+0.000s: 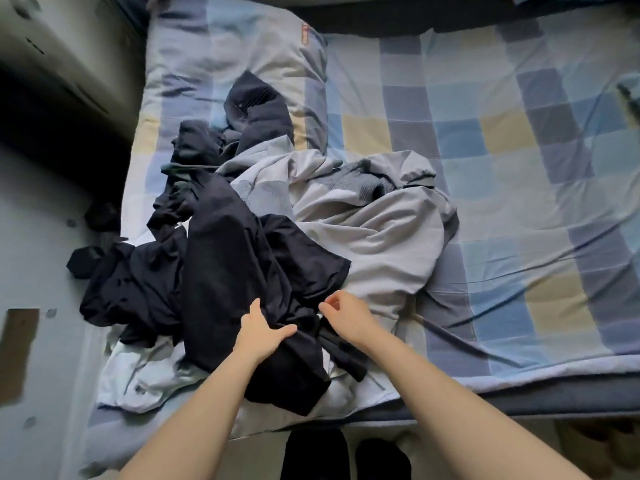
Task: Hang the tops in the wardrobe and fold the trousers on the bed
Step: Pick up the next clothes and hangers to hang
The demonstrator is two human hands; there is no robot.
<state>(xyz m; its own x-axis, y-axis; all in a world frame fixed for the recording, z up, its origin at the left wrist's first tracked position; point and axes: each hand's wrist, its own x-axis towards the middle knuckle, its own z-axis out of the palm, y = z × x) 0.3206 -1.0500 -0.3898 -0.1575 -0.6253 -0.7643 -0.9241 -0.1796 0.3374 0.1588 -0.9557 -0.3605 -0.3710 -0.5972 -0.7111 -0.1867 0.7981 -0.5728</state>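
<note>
A heap of clothes lies on the near left part of the bed (519, 150). On top is a dark navy garment (235, 271), with more dark pieces behind it. A light grey garment (374, 230) spreads to its right, and a white one (145, 372) lies under the heap at the front. My left hand (263, 332) rests on the dark garment, fingers spread, thumb against the cloth. My right hand (346, 313) hovers at the dark garment's right edge, fingers loosely curled; whether it pinches cloth is unclear.
The bed has a blue, grey and yellow checked cover, with a matching pillow (235, 57) at the far left. A grey floor (38, 254) runs along the left with a brown patch. My feet (346, 455) stand at the bed's near edge.
</note>
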